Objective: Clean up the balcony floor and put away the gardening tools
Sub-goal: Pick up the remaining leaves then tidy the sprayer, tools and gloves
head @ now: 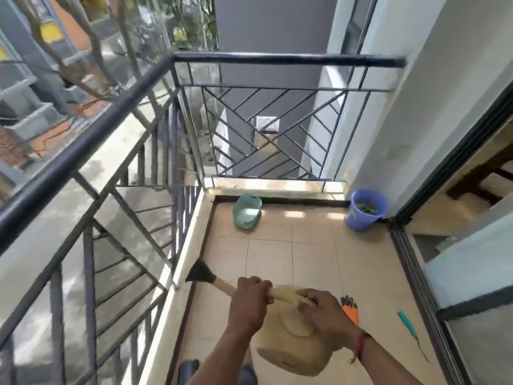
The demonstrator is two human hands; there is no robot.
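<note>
Hands meet on a beige watering can (291,354) at six o'clock in the view, above the tiled balcony floor (305,259). The left hand (251,297) has its fingers wrapped round the long spout (224,286), which points toward ten o'clock and ends in a black rose head (200,272) near the floor's left edge. The right hand (324,312) curls its fingers over the top of the can where the spout meets the body; whether it grips a handle there cannot be told. A red thread (361,343) circles the right wrist.

Orange gloves (350,309) lie on the tiles just beside the right hand, at its three o'clock side. Farther toward four o'clock lies a slim teal-handled tool (405,320). At twelve o'clock, against the far kerb, a teal basket (247,211) leans tilted. At one o'clock in the far corner stands a purple bucket (365,209) with green scraps inside. A dark metal railing (277,59) bounds the balcony from nine to twelve o'clock.
</note>
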